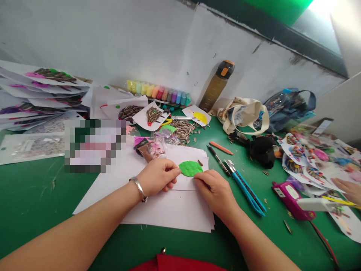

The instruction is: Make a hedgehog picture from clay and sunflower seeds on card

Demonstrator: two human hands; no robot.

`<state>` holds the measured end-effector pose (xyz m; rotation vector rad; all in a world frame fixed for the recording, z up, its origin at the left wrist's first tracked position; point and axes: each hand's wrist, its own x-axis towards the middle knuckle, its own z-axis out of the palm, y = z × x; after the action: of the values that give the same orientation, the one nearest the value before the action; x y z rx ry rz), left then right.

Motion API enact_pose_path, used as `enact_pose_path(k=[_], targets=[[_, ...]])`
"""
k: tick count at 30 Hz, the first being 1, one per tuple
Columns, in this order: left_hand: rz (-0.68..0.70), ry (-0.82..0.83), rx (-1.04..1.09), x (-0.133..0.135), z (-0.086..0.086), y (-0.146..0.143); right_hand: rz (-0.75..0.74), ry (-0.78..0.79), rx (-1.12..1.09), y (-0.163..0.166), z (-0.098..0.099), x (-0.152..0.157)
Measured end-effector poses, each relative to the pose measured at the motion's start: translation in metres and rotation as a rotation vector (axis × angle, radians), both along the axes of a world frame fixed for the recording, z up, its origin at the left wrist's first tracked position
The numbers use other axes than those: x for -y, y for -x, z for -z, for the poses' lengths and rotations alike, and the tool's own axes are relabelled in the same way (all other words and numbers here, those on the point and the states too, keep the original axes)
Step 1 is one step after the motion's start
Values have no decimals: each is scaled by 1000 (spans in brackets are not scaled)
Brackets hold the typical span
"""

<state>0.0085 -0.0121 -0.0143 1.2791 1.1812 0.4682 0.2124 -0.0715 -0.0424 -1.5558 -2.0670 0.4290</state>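
Item one: I log the green clay patch [191, 168], a flat oval lying on the top sheet of the white paper stack [169, 209], near its far edge. The left hand [158, 177] has its fingers bunched, with thumb and forefinger closed on the patch's left edge. The right hand [216, 190] has bent fingers whose tips meet the patch's lower right edge; I cannot tell whether they grip or only press. A metal bangle [139, 188] sits on the left wrist. One seed [200, 162] lies just beside the patch. Right of the paper lie blue cutters [248, 192], a black pen [218, 160] and an orange pencil [221, 148]. Farther back are a seed pile [183, 130] and a brown bottle [217, 86]. A co-worker's hand [349, 190] shows at the far right
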Motion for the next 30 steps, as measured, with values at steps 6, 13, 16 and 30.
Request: enact_pose_path(k=[6,13,16,30], targets=[[10,7,-16,-1,-3,-1,-31,12,0,-2,-3,1],[27,13,-54,-1,-2,-1,3,155,-93,-12,-10,2],[37,9,-60,-1,-1,0,19,164,-101,-13,-11,1],[74,16,-68,-3,0,1,18,236,-99,-9,-11,-1]])
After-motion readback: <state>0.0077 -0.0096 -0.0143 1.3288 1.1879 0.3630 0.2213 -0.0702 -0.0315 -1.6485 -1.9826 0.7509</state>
